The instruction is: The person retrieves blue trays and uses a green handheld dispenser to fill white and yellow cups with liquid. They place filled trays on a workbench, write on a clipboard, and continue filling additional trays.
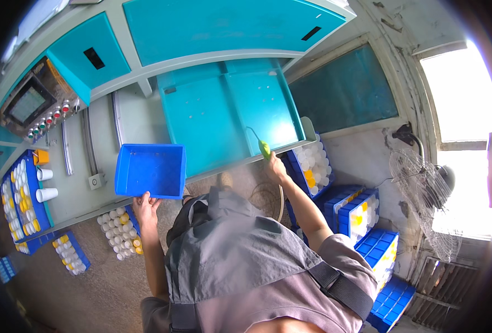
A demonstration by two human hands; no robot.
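Observation:
My left hand (pixel 146 207) grips the near rim of a blue plastic bin (pixel 150 171), its fingers bent over the edge. Nothing shows inside the bin, which is tilted so that its inner floor faces me. In my right hand (pixel 275 168) is a green air blow gun (pixel 264 149) with a thin, bent metal nozzle. That nozzle points away from me, over the turquoise tray (pixel 201 122) of the machine. A pale hose (pixel 281 202) hangs below my right hand; where it joins the blow gun is hidden.
At far left stands a control panel (pixel 29 105) with a screen and buttons. White cups (pixel 46 194) sit beside a blue crate (pixel 35 205) of white and yellow caps. More crates (pixel 360 216) are stacked at right, near a wall fan (pixel 423 183). Another capped crate (pixel 119 230) lies below the bench.

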